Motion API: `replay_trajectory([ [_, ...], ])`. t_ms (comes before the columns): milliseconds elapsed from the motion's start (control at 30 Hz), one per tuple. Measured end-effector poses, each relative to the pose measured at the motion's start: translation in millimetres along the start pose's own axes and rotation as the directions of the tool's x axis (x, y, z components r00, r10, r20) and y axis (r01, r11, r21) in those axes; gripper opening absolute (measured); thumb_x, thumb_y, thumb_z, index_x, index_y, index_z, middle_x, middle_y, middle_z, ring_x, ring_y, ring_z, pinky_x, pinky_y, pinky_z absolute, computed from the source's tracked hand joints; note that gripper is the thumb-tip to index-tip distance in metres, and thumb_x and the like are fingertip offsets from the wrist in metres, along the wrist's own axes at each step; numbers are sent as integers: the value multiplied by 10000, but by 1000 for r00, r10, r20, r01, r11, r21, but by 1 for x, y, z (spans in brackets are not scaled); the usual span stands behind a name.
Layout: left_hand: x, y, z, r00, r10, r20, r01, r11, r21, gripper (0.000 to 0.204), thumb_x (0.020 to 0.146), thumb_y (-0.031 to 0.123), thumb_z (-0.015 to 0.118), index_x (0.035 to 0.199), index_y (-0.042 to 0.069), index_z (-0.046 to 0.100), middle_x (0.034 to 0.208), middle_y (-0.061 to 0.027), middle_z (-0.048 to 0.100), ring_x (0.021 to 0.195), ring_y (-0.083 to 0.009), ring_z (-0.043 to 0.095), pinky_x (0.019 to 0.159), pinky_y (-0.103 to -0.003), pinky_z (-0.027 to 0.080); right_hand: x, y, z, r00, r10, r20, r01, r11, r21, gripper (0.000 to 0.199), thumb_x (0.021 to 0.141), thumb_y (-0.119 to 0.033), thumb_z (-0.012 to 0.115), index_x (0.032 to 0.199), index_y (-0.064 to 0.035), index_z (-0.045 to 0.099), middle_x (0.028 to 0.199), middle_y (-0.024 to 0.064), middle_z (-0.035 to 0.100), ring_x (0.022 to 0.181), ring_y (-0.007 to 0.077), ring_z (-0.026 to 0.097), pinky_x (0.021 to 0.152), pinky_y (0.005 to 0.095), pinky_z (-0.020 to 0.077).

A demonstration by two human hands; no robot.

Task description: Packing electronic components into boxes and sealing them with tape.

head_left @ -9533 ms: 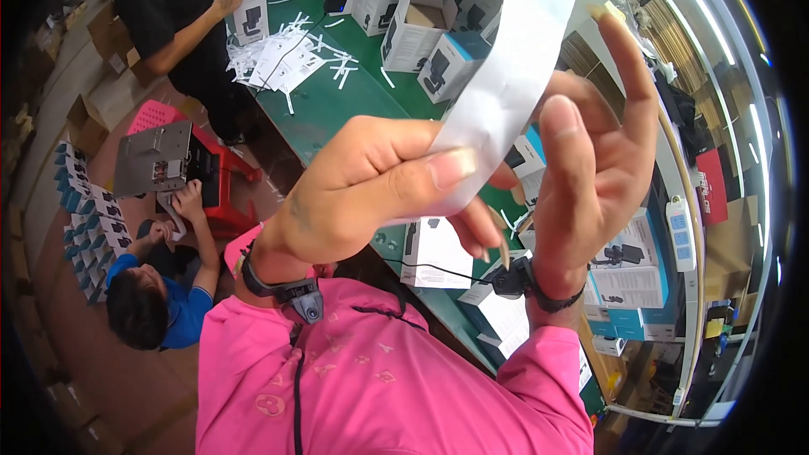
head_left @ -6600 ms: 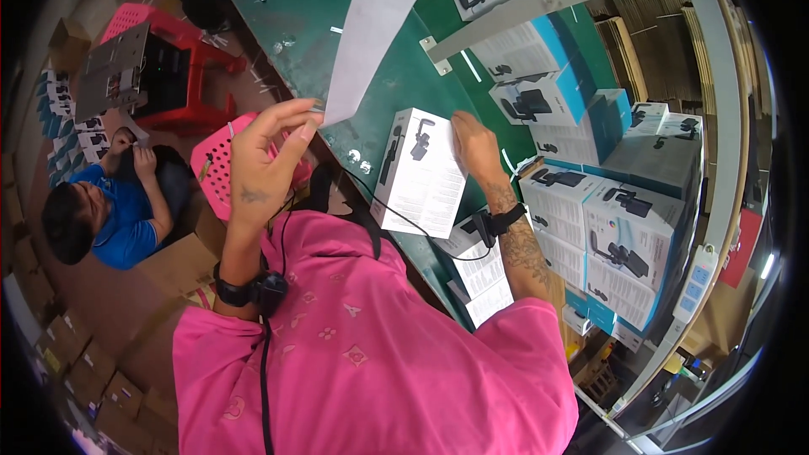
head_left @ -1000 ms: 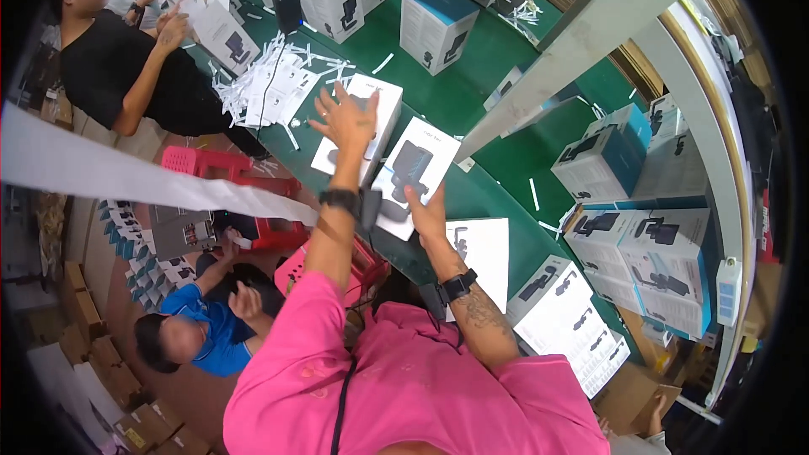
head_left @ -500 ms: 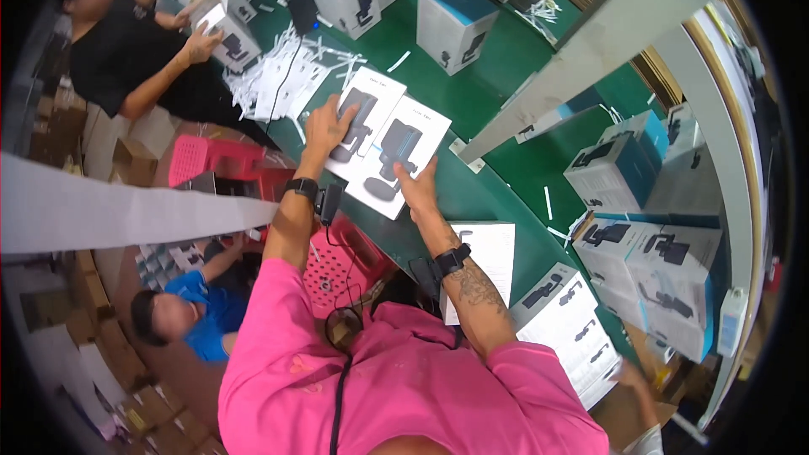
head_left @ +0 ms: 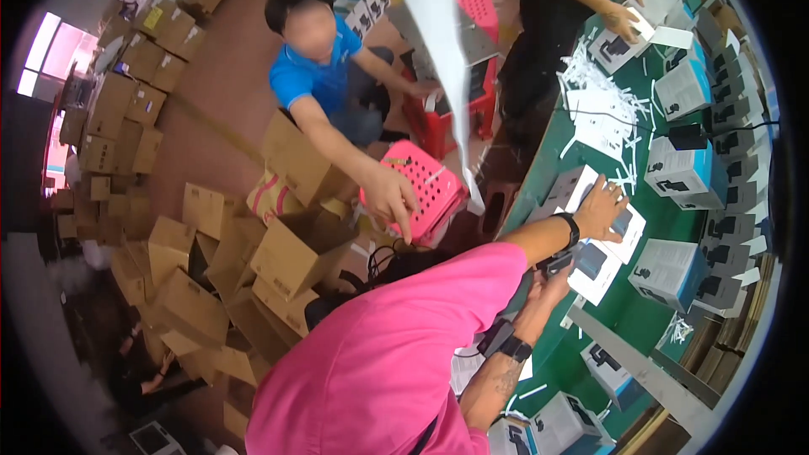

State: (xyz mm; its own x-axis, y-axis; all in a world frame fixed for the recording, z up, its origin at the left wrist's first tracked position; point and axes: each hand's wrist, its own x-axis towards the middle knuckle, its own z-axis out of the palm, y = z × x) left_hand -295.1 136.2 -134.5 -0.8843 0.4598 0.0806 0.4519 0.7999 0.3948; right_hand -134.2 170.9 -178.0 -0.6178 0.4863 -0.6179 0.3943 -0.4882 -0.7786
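Two white printed boxes, a far one (head_left: 630,234) and a near one (head_left: 593,273), lie side by side over the green table (head_left: 539,170), dark devices pictured on them. My left hand (head_left: 600,209) grips the far box from above, its fingers bent over the printed face. At the near box's edge is my right hand (head_left: 552,283), holding its side; its fingers are partly hidden. Both of my wrists carry black straps with small devices.
A person in blue (head_left: 316,67) reaches an arm past a pink stool (head_left: 421,190). Another person's hands (head_left: 622,21) hold a box beyond a heap of paper strips (head_left: 598,105). A metal bar (head_left: 640,362) crosses the table; open cartons (head_left: 286,253) crowd the floor.
My view has swung left, bringing the floor cartons and the person in blue into fuller sight. Both hands stay on the two white boxes. The person in blue now stretches an arm toward me.
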Motion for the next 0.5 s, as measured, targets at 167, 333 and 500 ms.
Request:
replay_trajectory([
  [167,-8,-20,4,987,-67,-147,69,998,7,857,823,660,513,1396,29,433,1329,-197,498,1314,-357,395,1091,-609,147,-24,-24,11,994,61,-85,-76,981,-177,408,961,-349,582,1121,25,559,1029,122,635,839,291,660,663,429,584],
  [333,-36,18,19,974,-74,-216,115,976,185,816,874,602,485,1446,33,364,1477,-226,344,1401,-373,262,1112,-646,71,-2,0,-28,990,17,138,-31,994,102,380,958,-345,594,1126,-5,577,1012,107,672,871,253,672,689,397,571],
  [500,-47,52,34,937,55,-345,-136,968,-213,803,789,572,601,1373,33,484,1446,-282,363,1385,-511,215,1038,-768,48,-1,-23,-54,979,89,185,-55,982,-183,456,988,-365,505,1285,-20,509,1245,117,603,1076,259,603,878,408,502],
])
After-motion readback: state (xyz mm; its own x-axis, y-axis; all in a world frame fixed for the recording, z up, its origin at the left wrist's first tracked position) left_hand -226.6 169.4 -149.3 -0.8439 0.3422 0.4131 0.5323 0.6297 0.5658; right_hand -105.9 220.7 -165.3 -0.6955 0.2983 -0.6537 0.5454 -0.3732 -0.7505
